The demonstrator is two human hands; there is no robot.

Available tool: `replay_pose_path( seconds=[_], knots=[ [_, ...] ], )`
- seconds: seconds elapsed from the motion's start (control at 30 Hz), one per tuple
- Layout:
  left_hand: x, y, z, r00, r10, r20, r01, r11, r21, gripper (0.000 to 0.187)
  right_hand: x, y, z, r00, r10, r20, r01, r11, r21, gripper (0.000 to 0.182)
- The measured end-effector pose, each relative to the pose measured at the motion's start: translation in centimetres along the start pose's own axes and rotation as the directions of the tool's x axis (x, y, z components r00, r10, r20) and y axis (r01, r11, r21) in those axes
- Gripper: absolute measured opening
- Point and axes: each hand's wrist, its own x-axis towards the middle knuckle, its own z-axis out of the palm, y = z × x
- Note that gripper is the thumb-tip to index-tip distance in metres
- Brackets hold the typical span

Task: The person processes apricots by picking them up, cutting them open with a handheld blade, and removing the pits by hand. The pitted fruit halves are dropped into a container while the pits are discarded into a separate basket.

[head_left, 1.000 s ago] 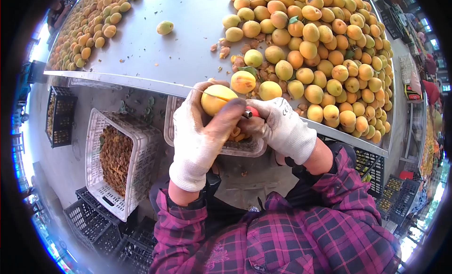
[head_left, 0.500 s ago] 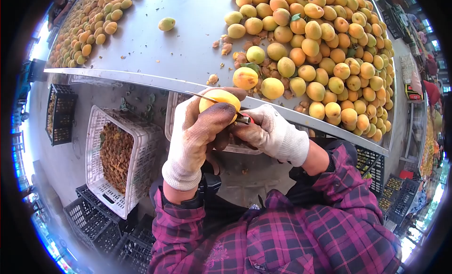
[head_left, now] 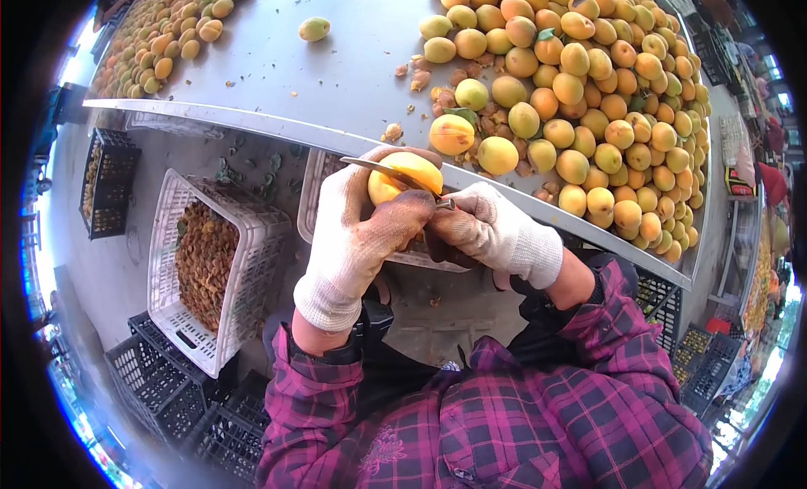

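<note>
Both my hands wear white knit gloves with brown-stained fingers. My left hand is closed around an orange-yellow apricot, its thumb beneath the fruit. In my right hand is a small knife, gripped near its metal collar. The blade lies across the apricot and its tip points left past the fruit. My right fingers hide most of the handle. Just beyond the hands, by the table edge, sit a blemished apricot and a yellow one.
A metal table holds a big apricot pile on the right and another pile at far left. Fruit pits lie near the right pile. Below left stands a white crate of brown pits, with black crates beside it.
The knife blade has turned and now shows more of its length across the apricot. My view has shifted slightly, and both hands stay together at the table edge.
</note>
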Motion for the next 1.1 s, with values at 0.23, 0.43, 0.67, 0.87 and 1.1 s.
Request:
replay_pose_path(
  seconds=[0.23,0.43,0.67,0.87,1.1],
  knots=[
    [0.5,0.1,-0.4,0.995,-0.04,-0.088,0.03,0.994,-0.109,0.046,-2.2,-5.1,-1.9,0.966,0.208,-0.155,-0.247,0.919,-0.306,0.035],
    [1.0,-0.8,-0.1,0.989,0.008,-0.15,0.009,0.994,0.108,0.05,-2.8,-6.5,-3.1,0.944,0.014,-0.329,-0.036,0.998,-0.059,0.032],
    [0.8,-2.2,2.0,0.978,0.205,-0.04,-0.152,0.832,0.534,0.068,-0.1,-4.1,0.1,0.953,0.086,-0.289,-0.005,0.962,0.273,0.035],
    [0.3,-0.6,1.2,0.989,-0.096,0.109,0.109,0.987,-0.119,0.067,-0.6,-3.9,-0.5,0.899,0.301,-0.316,-0.069,0.813,0.578,0.036],
    [0.8,-0.6,0.4,0.993,0.106,-0.051,-0.114,0.969,-0.217,0.064,-0.1,-3.9,0.0,0.894,0.08,-0.441,0.058,0.955,0.291,0.03]
  ],
)
